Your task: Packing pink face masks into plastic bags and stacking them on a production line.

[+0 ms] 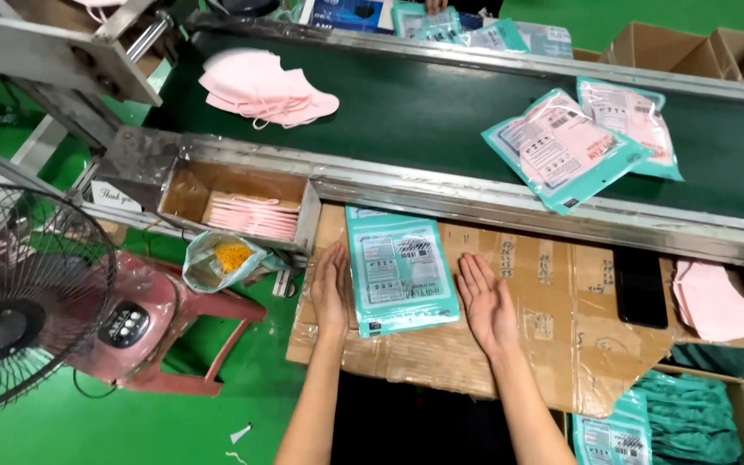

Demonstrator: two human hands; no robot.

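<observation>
Both my hands lie flat and open, palms down, my left hand (pixel 331 293) touching one long edge of a teal packet (pixel 399 269) and my right hand (pixel 486 301) just beside the other, gripping nothing. That packet is a flat, sealed pouch with a white printed panel, lying on a taped cardboard sheet (pixel 553 336). Beyond it runs a dark green conveyor belt (pixel 424 112) carrying pink masks (pixel 264 86) and more packets (pixel 561 146). Green floor (pixel 88 426) lies below.
</observation>
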